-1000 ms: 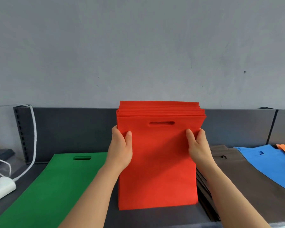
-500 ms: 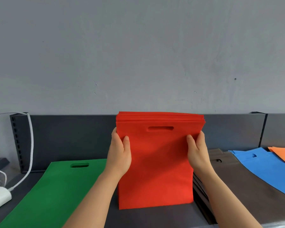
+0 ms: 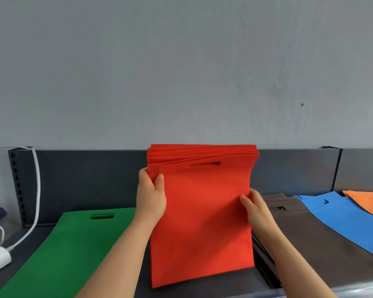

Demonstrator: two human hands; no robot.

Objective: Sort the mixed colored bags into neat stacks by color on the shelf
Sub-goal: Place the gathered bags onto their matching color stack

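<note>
- My left hand (image 3: 151, 198) is clamped on the red bags (image 3: 202, 222) at their ten o'clock edge, thumb on the front face and fingers out of sight behind.
- My right hand (image 3: 256, 209) pinches the opposite edge at three o'clock, lower down, thumb across the front.
- The red bundle stands upright between them at centre view. Its bottom edge looks to be resting on the shelf (image 3: 202, 291), with the handle slot at twelve.
- The top edges are fanned a little, so I judge I'm squaring the bundle before laying it flat.
- Handling call: thin non-woven fabric, light and floppy. Single sheets slide on each other, so squeeze both side edges together and never lift by one corner.
- Green bags (image 3: 58, 254) lie flat at eight o'clock, just beside the red.
- Dark brown bags (image 3: 323, 237) sit at four o'clock, partly hidden behind my right forearm.
- Blue bags (image 3: 342, 220) overlap the brown at three, with orange bags (image 3: 368, 203) past them at the edge of view.
- A white cable (image 3: 38, 190) hangs at nine o'clock, well apart.
</note>
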